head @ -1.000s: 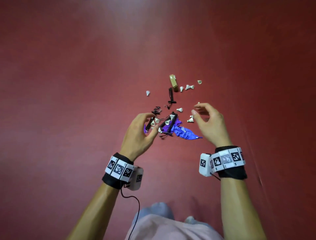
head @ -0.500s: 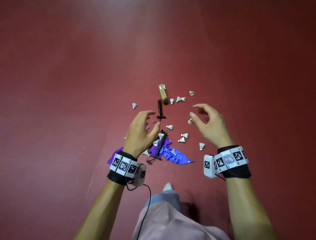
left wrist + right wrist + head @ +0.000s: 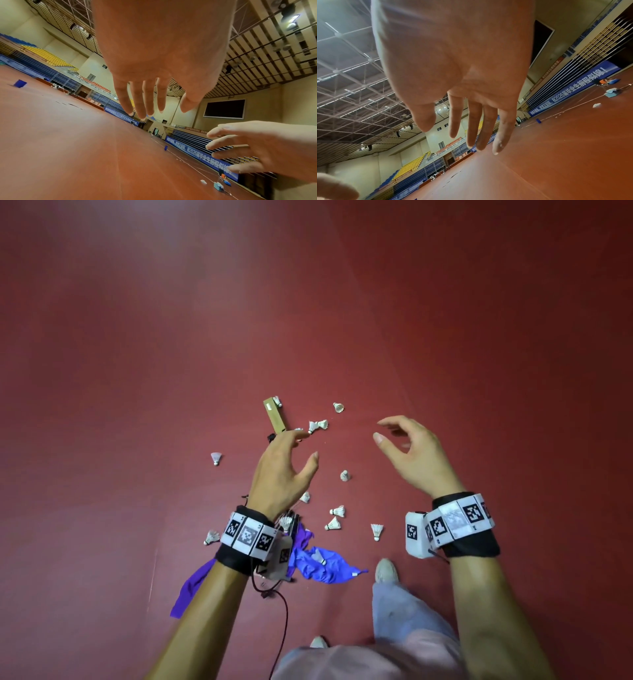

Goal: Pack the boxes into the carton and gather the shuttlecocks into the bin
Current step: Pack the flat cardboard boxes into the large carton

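Observation:
Several white shuttlecocks lie scattered on the red floor, among them one far left (image 3: 216, 457), a pair (image 3: 318, 425) by the box and one (image 3: 376, 531) near my right wrist. A slim tan box (image 3: 274, 414) lies beyond my left hand. My left hand (image 3: 306, 445) hovers above the floor with spread, relaxed fingers (image 3: 149, 108) and holds nothing. My right hand (image 3: 380, 430) is apart to the right, fingers (image 3: 471, 132) loosely extended, also empty. A blue bin (image 3: 20, 83) stands far off across the floor. No carton shows.
A crumpled purple cloth (image 3: 322, 563) and a tangle of black parts lie under my left wrist. My shoes (image 3: 386, 570) stand just behind the shuttlecocks. Another small blue bin (image 3: 538, 120) and some gear sit far away by the stands. A black cable hangs from my left wristband.
The view has moved forward, so the box, cloth and shuttlecocks now sit lower in the picture. Both hands have spread wider apart and stay empty.

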Demonstrator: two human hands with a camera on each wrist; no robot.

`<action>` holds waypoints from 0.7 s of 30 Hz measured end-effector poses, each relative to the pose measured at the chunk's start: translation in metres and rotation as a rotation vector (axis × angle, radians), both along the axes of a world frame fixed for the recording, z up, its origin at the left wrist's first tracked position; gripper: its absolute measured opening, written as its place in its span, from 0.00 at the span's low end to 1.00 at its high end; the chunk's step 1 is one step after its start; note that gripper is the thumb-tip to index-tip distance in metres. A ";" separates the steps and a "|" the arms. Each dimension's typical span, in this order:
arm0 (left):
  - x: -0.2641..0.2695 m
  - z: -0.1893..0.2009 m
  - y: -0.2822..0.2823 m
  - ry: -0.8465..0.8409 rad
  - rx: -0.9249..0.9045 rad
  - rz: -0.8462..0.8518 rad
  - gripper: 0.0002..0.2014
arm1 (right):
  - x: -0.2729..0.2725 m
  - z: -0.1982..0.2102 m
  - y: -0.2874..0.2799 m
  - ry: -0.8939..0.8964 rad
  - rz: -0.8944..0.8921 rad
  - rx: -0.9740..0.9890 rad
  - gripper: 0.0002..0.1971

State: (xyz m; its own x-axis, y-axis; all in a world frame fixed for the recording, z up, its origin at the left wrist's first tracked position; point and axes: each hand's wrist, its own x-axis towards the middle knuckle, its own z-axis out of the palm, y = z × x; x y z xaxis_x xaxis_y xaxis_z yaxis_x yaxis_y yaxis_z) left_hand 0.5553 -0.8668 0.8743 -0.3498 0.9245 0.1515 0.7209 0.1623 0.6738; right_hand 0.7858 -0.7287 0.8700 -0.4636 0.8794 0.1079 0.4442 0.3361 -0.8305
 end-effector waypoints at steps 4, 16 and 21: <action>-0.016 0.003 0.082 0.024 0.004 0.108 0.18 | -0.022 0.006 0.108 0.002 0.066 -0.001 0.11; -0.110 0.016 0.224 0.002 -0.056 0.429 0.18 | -0.131 0.004 0.312 0.006 0.208 -0.068 0.12; -0.188 -0.003 0.303 -0.009 -0.069 0.472 0.18 | -0.201 -0.022 0.392 0.002 0.234 -0.048 0.12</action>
State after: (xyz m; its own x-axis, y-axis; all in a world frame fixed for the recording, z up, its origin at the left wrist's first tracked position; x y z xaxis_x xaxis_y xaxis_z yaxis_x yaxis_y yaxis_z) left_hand 0.3672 -0.5638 0.8717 -0.7352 0.6718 0.0903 0.5516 0.5157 0.6556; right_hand 0.5849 -0.3362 0.8482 -0.6553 0.7521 0.0695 0.3572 0.3896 -0.8489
